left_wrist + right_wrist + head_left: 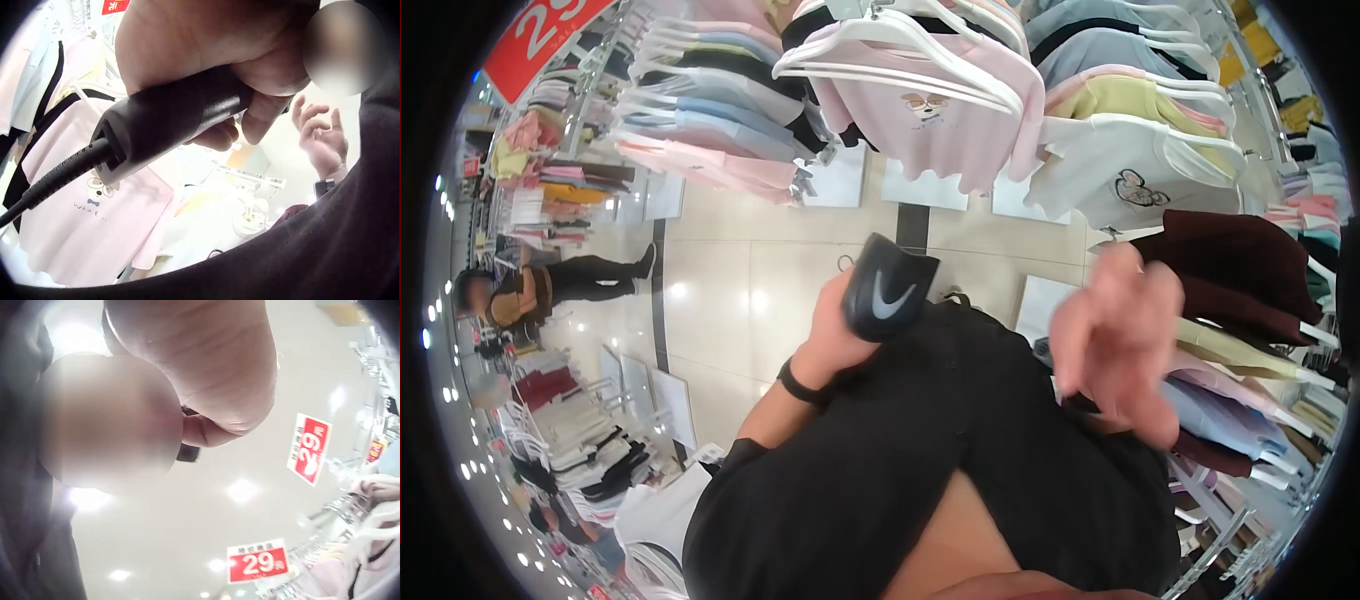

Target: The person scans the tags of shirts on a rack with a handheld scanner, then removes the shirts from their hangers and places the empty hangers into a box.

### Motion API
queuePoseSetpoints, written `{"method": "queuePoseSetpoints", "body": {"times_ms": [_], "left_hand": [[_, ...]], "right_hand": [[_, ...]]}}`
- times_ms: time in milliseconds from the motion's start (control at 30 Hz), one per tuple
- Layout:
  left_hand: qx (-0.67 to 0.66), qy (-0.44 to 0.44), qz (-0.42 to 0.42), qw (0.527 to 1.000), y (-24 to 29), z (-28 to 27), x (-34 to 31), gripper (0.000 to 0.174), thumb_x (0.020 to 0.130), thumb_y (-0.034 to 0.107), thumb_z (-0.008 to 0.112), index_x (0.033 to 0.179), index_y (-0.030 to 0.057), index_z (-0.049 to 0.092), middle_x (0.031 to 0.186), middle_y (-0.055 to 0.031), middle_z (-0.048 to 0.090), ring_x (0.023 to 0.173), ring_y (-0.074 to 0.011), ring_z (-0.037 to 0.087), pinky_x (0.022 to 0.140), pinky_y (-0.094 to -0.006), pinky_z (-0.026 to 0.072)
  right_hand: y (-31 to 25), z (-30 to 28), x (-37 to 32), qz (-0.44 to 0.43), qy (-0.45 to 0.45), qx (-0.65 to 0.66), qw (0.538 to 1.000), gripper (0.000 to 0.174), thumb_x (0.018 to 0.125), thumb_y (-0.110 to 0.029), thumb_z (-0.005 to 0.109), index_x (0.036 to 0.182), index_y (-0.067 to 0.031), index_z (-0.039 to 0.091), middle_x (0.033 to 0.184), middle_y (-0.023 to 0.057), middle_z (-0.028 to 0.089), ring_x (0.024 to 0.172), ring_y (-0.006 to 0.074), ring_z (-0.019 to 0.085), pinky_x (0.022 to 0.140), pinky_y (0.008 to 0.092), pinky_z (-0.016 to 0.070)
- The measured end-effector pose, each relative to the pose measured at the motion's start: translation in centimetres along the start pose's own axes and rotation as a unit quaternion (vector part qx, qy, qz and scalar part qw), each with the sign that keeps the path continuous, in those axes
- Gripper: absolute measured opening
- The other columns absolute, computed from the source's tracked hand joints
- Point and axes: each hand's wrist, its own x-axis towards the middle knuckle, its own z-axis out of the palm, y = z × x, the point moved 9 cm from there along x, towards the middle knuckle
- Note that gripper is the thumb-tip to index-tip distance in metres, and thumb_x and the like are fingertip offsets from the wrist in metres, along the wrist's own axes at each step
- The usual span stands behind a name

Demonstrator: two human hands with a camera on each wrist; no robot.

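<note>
My left hand (832,325) grips a black corded handheld device (890,285) in front of my body; its top carries a pale curved mark. In the left wrist view, the fingers wrap round the device's handle (172,115), and a black cord (62,174) leaves the handle's end. My right hand (1120,330) is raised on the right side, blurred in the head view, with nothing in it. From the left wrist view its fingers (312,125) look spread and loosely bent. The nearest garment beside it is a dark brown top (1230,270) on the rack.
Ahead hangs a pink top (930,125) on white hangers, with a white top (1140,180) to its right. Racks of clothes line both sides. Pale tiled floor (740,300) lies between them. Another person (530,290) stands at the left. Red price signs (257,562) hang overhead.
</note>
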Motion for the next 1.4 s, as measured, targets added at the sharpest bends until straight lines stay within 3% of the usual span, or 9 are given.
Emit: {"method": "queuePoseSetpoints", "body": {"times_ms": [67,100,133,333,533,733,767,1033,1400], "left_hand": [[-0.013,0.031,-0.033,0.999,-1.2,-0.3,-1.4,0.039,0.078,0.010,0.083,0.115,0.0026,0.069,0.101,-0.0144,0.075,0.090,-0.0322,0.073,0.081,-0.0367,0.0565],[-0.033,0.068,-0.036,0.996,-0.1,-0.7,-1.5,0.032,0.082,0.008,0.088,0.109,0.0008,0.073,0.099,-0.0102,0.078,0.087,-0.0195,0.073,0.079,-0.0320,0.0557],[-0.021,0.060,-0.041,0.997,-0.3,-0.5,-1.6,0.031,0.081,0.008,0.088,0.108,0.0008,0.073,0.098,-0.0100,0.077,0.087,-0.0195,0.073,0.078,-0.0320,0.0557],[-0.010,0.055,-0.038,0.998,-0.9,-1.3,-0.6,0.027,0.081,0.008,0.087,0.104,0.0011,0.074,0.094,-0.0090,0.077,0.083,-0.0190,0.073,0.076,-0.0324,0.0556],[-0.031,0.058,-0.024,0.998,-2.0,-3.7,2.6,0.025,0.082,0.009,0.087,0.102,0.0013,0.075,0.093,-0.0085,0.077,0.081,-0.0180,0.072,0.075,-0.0319,0.0550],[-0.036,0.046,-0.006,0.998,-3.6,-7.4,6.4,0.022,0.083,0.010,0.086,0.100,0.0011,0.075,0.090,-0.0091,0.077,0.080,-0.0185,0.072,0.075,-0.0328,0.0549],[-0.024,0.046,0.014,0.999,-4.0,-8.1,7.0,0.023,0.083,0.010,0.087,0.100,0.0008,0.075,0.090,-0.0092,0.077,0.079,-0.0183,0.071,0.074,-0.0330,0.0548],[-0.116,0.042,0.018,0.992,-7.2,-13.5,10.8,0.028,0.082,0.006,0.086,0.106,-0.0002,0.072,0.096,-0.0080,0.076,0.083,-0.0158,0.069,0.078,-0.0314,0.0547],[-0.097,0.114,-0.035,0.988,-10.9,-16.9,11.0,0.028,0.081,0.008,0.088,0.103,0.0005,0.072,0.091,-0.0064,0.075,0.079,-0.0139,0.067,0.075,-0.0310,0.0543]], "right_hand": [[2.0,-2.5,-1.0,0.048,0.070,0.030,0.996,0.090,0.096,-0.075,0.051,0.149,-0.0030,0.045,0.159,0.0237,0.039,0.078,0.0223,0.065,0.062,0.0270,0.0487],[3.2,-3.6,-1.2,0.063,0.090,0.069,0.992,0.094,0.098,-0.078,0.043,0.152,-0.0018,0.041,0.162,0.0247,0.036,0.077,0.0218,0.064,0.064,0.0274,0.0491],[4.1,-4.4,-1.6,0.076,0.111,0.108,0.985,0.099,0.099,-0.081,0.034,0.156,-0.0006,0.038,0.164,0.0256,0.034,0.076,0.0212,0.063,0.066,0.0278,0.0496],[5.9,-5.9,-0.7,0.088,0.132,0.191,0.969,0.103,0.100,-0.082,0.027,0.161,0.0015,0.031,0.169,0.0278,0.027,0.077,0.0201,0.061,0.070,0.0286,0.0498],[7.2,-6.5,2.2,0.088,0.145,0.164,0.972,0.101,0.101,-0.080,0.029,0.160,0.0016,0.032,0.168,0.0273,0.027,0.078,0.0193,0.061,0.070,0.0279,0.0491],[8.6,-10.3,4.5,0.123,0.308,-0.110,0.937,0.039,0.102,-0.021,0.072,0.132,-0.0007,0.058,0.125,0.0114,0.066,0.076,0.0115,0.058,0.066,0.0236,0.0456],[8.5,-11.0,4.9,0.110,0.363,-0.113,0.918,0.022,0.094,0.002,0.073,0.113,-0.0023,0.064,0.100,0.0040,0.068,0.071,0.0092,0.057,0.063,0.0231,0.0443],[6.8,-15.9,10.4,0.093,0.404,-0.382,0.826,0.011,0.095,-0.006,0.077,0.100,0.0014,0.072,0.083,0.0016,0.069,0.068,0.0083,0.058,0.064,0.0229,0.0462],[5.1,-20.5,28.0,0.064,0.330,-0.545,0.768,0.023,0.107,-0.022,0.064,0.110,-0.0001,0.071,0.075,-0.0044,0.058,0.060,0.0023,0.045,0.053,0.0188,0.0337]]}}
